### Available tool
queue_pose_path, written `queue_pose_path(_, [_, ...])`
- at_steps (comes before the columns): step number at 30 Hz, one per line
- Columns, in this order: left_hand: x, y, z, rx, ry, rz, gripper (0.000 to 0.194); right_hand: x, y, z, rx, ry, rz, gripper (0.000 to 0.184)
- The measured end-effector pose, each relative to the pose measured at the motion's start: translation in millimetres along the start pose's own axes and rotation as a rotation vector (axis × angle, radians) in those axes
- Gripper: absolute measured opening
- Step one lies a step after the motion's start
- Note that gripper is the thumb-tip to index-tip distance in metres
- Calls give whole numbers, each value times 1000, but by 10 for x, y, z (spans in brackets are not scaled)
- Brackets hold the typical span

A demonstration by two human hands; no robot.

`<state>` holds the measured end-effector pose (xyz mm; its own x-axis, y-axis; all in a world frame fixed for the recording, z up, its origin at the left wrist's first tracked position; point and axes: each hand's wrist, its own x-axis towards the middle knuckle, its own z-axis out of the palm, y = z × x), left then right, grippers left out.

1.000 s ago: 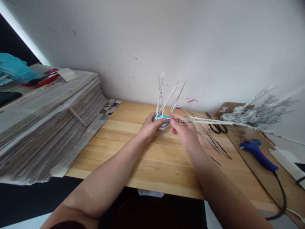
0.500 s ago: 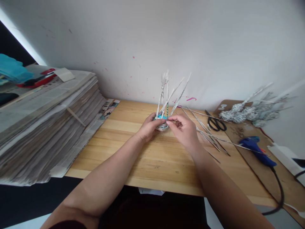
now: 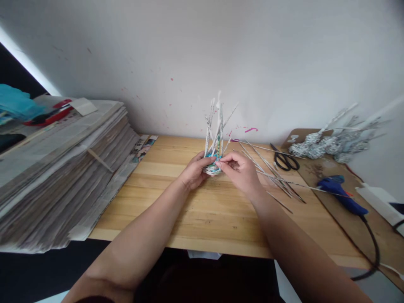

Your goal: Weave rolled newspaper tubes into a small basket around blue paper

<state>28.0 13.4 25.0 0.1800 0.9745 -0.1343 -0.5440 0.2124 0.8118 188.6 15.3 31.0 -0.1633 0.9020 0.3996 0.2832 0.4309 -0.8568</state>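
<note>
A small woven basket of rolled newspaper (image 3: 213,170) is held just above the wooden table, its upright paper spokes (image 3: 219,122) sticking up and crossing one another. Blue and white weaving shows around its base. My left hand (image 3: 196,169) is closed around the basket's left side, thumb on the near rim. At the right side, my right hand (image 3: 240,169) pinches a rolled paper strand (image 3: 293,182) with thumb and index finger; the long strand appears to trail off to the right under this hand. The exact pinch point is partly hidden by the fingers.
Loose paper rolls (image 3: 277,185) and black scissors (image 3: 285,160) lie to the right. Beyond them are a blue glue gun (image 3: 342,195) on cardboard and finished woven pieces (image 3: 325,145). A tall newspaper stack (image 3: 72,176) stands at left; a wall (image 3: 189,54) rises behind the table.
The basket has turned somewhat, its spokes now standing closer together and more upright. My right hand has shifted slightly left along the rim. The whole view has moved a little.
</note>
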Motion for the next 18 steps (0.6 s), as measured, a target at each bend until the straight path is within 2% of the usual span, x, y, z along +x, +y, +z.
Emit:
queue_pose_path(4, [-3,36,-4,-23,-14,-9,44,-3,-13,-1,-6,-8,-39,15])
queue_pose_path(9, [-10,55,5,-42,4,-34,34,15,6,-25,-8,-32,-10,15])
queue_pose_path(18, [14,18,-16,-8,28,-38,26,17,8,-37,-21,-117,-3,10])
